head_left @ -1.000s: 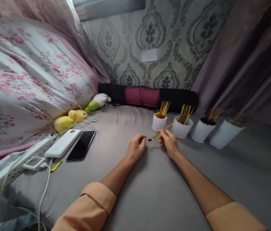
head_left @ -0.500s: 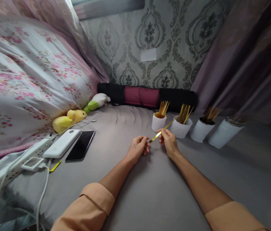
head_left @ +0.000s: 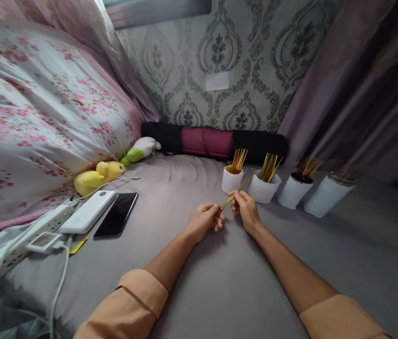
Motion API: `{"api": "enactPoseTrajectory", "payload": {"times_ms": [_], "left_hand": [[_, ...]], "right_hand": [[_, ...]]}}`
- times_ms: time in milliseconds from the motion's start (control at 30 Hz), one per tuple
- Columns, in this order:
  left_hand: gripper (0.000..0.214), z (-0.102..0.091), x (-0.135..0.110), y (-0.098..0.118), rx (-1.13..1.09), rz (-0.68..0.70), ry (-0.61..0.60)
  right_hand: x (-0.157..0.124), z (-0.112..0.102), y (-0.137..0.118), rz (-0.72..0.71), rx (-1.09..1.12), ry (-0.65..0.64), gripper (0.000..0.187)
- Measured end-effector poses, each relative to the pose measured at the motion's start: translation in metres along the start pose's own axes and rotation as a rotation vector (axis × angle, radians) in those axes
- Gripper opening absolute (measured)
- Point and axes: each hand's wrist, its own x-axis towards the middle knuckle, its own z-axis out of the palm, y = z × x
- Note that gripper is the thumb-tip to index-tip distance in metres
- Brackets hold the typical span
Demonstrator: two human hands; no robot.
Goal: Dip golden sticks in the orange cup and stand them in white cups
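Observation:
A thin, flat gold strip [head_left: 227, 201] slants between my two hands above the grey sheet. My left hand [head_left: 206, 221] is closed, thumb and fingers pinching the strip's near end. Farther along it, my right hand [head_left: 246, 209] grips the strip between thumb and fingertips, and the far end sticks out toward the cups. Just beyond my hands stand a small white cup [head_left: 232, 181] and a wider white cup [head_left: 264, 188], each with upright gold strips in it.
To the right are another white cup [head_left: 293, 192] with strips and a tall white container [head_left: 328, 195]. On the left lie a phone [head_left: 117, 215], a white power bank [head_left: 89, 212], a power strip [head_left: 19, 242] with cables and a yellow strip [head_left: 78, 246]. Plush toys [head_left: 95, 180] rest behind.
My left hand has moved slightly right and closed on the near end of the gold strip. My right hand keeps its hold, and the strip has turned a little.

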Motion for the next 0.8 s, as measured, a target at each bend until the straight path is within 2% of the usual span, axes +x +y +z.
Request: {"api": "enactPoseTrajectory", "payload": {"times_ms": [800], "left_hand": [[0.016,-0.0063,0.0037,-0.0023,-0.080,-0.006,-0.042]], "right_hand": [[0.0014,-0.0041,0.0081,0.051,0.026,-0.004,0.028]]}}
